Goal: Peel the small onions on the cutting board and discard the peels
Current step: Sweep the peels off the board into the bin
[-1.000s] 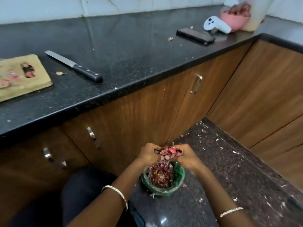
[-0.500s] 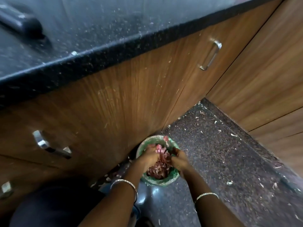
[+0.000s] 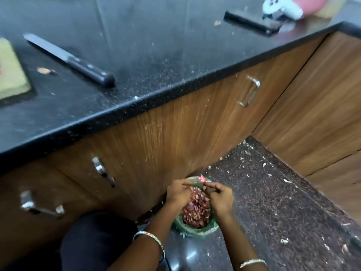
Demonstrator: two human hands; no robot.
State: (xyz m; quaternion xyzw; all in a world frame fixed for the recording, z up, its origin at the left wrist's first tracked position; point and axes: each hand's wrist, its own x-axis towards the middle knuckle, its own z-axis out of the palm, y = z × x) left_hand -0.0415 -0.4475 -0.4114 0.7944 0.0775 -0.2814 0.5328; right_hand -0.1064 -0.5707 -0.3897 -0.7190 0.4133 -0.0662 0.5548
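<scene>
Head view: onion peels (image 3: 196, 210) filled a green-lined bin (image 3: 195, 230) on the floor at 6 o'clock. Left hand (image 3: 178, 192) and right hand (image 3: 220, 196) cupped the heap from 9 and 3 o'clock, fingers bent inward; any pinch could not be confirmed through blur. Cutting board (image 3: 9, 71) lay on the counter (image 3: 146, 55) at 10 o'clock, knife (image 3: 68, 59) at its 3 o'clock, one peel scrap (image 3: 45, 71) between them

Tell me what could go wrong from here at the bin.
The peels nearly fill the green-lined bin between the left hand and right hand, so some may spill onto the floor. The knife lies with its handle near the counter edge; rising, the person might knock it off.
</scene>
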